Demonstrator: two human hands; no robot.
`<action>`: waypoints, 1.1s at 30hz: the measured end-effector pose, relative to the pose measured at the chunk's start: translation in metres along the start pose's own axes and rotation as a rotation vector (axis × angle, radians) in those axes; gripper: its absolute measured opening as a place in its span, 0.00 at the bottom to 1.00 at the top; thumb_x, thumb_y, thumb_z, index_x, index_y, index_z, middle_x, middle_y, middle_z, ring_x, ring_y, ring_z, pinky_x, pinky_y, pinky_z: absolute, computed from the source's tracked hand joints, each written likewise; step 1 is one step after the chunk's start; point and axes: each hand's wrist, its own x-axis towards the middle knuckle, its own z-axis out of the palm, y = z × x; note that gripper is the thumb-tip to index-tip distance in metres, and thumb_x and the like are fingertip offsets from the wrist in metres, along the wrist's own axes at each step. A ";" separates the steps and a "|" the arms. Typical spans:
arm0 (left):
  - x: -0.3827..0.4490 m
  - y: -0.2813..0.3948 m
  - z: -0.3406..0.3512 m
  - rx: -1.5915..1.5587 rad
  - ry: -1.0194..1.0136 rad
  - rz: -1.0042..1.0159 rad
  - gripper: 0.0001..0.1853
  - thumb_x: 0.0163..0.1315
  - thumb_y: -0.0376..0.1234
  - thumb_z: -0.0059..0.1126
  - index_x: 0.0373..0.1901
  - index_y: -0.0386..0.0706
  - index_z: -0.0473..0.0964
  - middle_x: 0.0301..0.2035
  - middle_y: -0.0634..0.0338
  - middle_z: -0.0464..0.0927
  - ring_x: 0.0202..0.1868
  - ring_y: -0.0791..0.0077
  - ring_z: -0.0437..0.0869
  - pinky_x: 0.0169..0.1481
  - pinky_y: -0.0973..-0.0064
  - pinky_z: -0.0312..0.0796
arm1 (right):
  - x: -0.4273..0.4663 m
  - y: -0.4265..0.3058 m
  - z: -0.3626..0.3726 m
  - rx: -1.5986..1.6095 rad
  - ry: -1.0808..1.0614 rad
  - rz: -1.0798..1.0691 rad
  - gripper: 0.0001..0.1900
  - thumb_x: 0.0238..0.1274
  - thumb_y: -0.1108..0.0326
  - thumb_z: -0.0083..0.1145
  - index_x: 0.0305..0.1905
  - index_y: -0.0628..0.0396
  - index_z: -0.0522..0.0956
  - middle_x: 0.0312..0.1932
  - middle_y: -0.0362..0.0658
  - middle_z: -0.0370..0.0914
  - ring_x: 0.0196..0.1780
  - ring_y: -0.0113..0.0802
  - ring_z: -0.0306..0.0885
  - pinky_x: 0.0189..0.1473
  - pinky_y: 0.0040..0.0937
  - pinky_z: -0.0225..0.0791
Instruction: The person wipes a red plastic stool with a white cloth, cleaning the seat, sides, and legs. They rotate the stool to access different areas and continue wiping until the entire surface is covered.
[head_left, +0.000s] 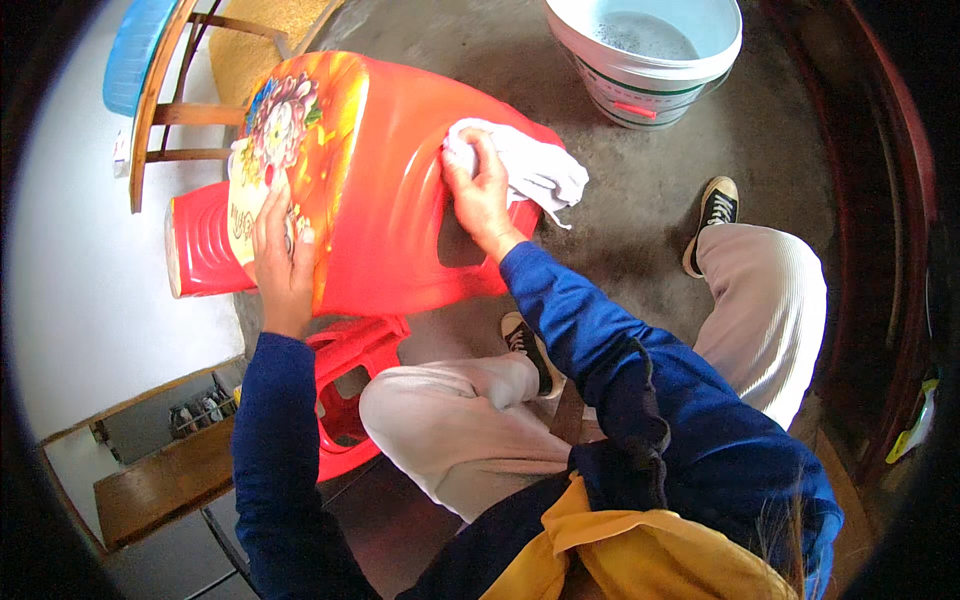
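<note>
A red plastic stool (390, 180) with a flower-printed seat (281, 127) lies tipped in front of me, its seat towards the left. My left hand (283, 259) rests on the printed seat, fingers spread a little, holding nothing. With my right hand (480, 187) I press a white cloth (525, 161) against the stool's side, beside an opening between the legs. Part of the cloth hangs loosely past the hand to the right. The right hand's fingertips are partly sunk in the cloth.
A white bucket (637, 82) with cloudy, sudsy water stands on the concrete floor at the upper right. More red plastic stools (206, 244) are behind and below the tipped one. A wooden frame (199, 114) with a blue plastic container (135, 56) is at the upper left. My shoes are nearby.
</note>
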 end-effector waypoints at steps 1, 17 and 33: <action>0.000 0.000 0.001 0.004 0.005 0.008 0.25 0.63 0.37 0.45 0.60 0.33 0.63 0.58 0.45 0.65 0.62 0.54 0.64 0.67 0.64 0.52 | -0.011 -0.009 0.000 -0.084 -0.009 -0.130 0.11 0.54 0.72 0.57 0.43 0.59 0.73 0.35 0.51 0.73 0.41 0.47 0.74 0.44 0.37 0.67; 0.001 -0.001 0.003 0.012 0.054 0.041 0.26 0.60 0.35 0.48 0.60 0.33 0.63 0.59 0.46 0.65 0.62 0.54 0.63 0.67 0.63 0.53 | -0.103 -0.047 -0.036 0.060 -0.541 0.139 0.15 0.55 0.72 0.56 0.47 0.59 0.68 0.42 0.50 0.74 0.49 0.44 0.74 0.51 0.37 0.65; 0.003 -0.005 0.011 -0.007 0.088 0.083 0.25 0.60 0.35 0.49 0.58 0.32 0.65 0.58 0.43 0.67 0.62 0.51 0.65 0.68 0.62 0.54 | 0.075 -0.013 0.003 -0.058 0.004 -0.094 0.16 0.57 0.74 0.50 0.52 0.60 0.67 0.48 0.57 0.72 0.53 0.51 0.72 0.55 0.37 0.64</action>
